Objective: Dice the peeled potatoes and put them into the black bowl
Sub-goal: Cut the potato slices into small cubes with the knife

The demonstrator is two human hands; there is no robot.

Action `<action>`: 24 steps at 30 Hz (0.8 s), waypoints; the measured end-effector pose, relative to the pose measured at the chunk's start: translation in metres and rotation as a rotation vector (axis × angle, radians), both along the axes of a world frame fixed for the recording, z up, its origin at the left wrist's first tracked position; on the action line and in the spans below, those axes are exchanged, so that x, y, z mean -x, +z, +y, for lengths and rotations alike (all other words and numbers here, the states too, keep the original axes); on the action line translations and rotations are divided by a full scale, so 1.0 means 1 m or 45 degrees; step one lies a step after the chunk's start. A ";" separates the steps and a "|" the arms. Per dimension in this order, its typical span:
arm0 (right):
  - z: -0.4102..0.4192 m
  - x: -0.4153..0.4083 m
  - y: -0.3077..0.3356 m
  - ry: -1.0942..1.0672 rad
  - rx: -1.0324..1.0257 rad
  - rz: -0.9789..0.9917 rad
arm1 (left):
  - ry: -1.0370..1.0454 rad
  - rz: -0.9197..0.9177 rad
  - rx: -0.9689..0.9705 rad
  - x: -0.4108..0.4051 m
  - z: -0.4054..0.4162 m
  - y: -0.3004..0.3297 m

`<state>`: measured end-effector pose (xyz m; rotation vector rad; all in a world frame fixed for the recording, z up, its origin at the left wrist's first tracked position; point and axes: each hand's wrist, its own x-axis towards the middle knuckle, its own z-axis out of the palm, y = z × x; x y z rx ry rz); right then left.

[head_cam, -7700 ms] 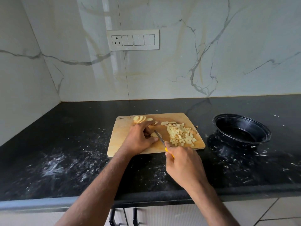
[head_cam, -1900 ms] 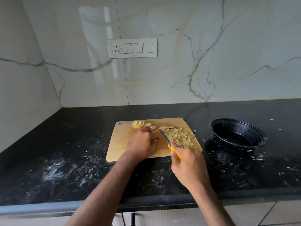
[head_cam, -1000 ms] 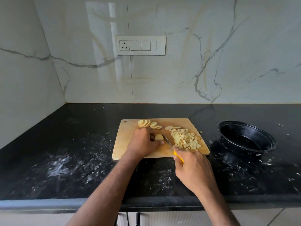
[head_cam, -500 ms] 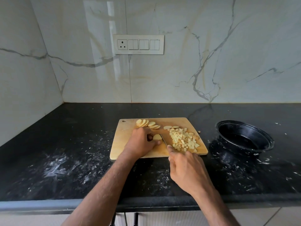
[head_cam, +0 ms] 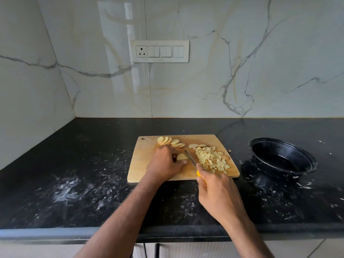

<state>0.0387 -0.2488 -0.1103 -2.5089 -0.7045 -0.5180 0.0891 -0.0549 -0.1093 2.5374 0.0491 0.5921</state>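
My left hand (head_cam: 164,163) lies knuckles up on the cutting board (head_cam: 143,161), the forearm running up from the lower left across the front edge of the counter (head_cam: 74,174). Its fingers are curled over a small stack of potato slices (head_cam: 181,156), the thumb tip touching the near edge of the stack and the fingertips hidden behind it, so I am pinching the slices down against the wood.

My right hand (head_cam: 217,190) comes in from the lower right, back of the hand up, wrist just over the counter's front part. The fingers are wrapped tight round the yellow handle of the knife (head_cam: 191,159); only a sliver of yellow shows at my thumb and forefinger. The blade slants away from me toward the upper left, its tip just beside the slices I am holding, between them and the heap to the right.

That heap of diced potato (head_cam: 212,160) sits on the right half of the board, just beside the blade. A row of uncut round slices (head_cam: 170,141) fans along the far edge of the board, with a couple more slices (head_cam: 195,146) next to the heap's far end. One small bit (head_cam: 229,151) lies off the board on the counter.

The black bowl (head_cam: 283,157) stands on the counter to the right, apart from the board. I see no potato in it.
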 end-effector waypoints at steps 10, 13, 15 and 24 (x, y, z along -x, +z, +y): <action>0.016 -0.013 0.003 0.031 0.069 -0.013 | -0.007 -0.023 -0.056 -0.001 -0.002 -0.001; 0.018 -0.017 0.003 0.020 0.071 -0.007 | -0.004 -0.029 -0.062 -0.001 -0.002 -0.001; 0.018 -0.018 0.003 0.015 0.081 -0.026 | -0.009 -0.027 -0.062 -0.002 -0.001 -0.001; 0.022 -0.021 0.003 0.014 0.089 -0.037 | -0.017 -0.022 -0.078 -0.001 -0.001 0.001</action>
